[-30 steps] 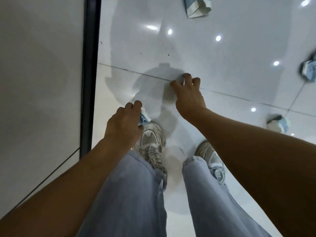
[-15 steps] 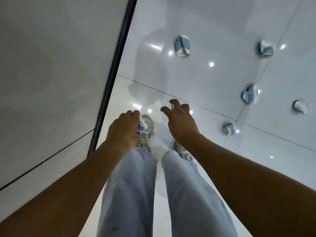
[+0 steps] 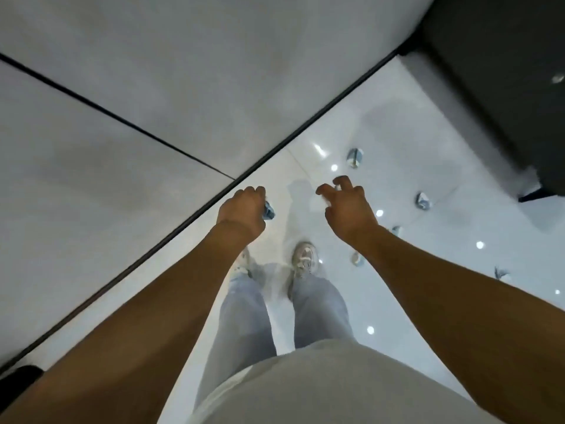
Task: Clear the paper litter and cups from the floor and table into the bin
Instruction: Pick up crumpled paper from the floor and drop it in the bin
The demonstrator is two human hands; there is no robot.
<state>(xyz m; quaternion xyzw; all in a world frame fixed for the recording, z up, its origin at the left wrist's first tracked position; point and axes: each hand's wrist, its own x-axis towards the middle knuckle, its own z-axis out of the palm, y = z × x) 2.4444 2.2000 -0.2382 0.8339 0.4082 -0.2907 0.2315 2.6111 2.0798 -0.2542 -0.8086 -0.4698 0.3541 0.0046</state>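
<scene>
A person stands on the white floor [image 3: 397, 123], left hand [image 3: 243, 209] clutching a blue-and-white paper scrap [image 3: 269, 211], right hand [image 3: 347, 206] pinching something small and pale, while at least 5 crumpled pieces [image 3: 423, 201] remain at right; no bin shows.

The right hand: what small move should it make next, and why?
Probably reach down for the nearest scrap on the floor, beside the right shoe. The left hand already grips a blue paper. The right hand has curled fingers; something small and pale may sit between them, hard to tell. More scraps lie farther off, and no bin is in view.
</scene>
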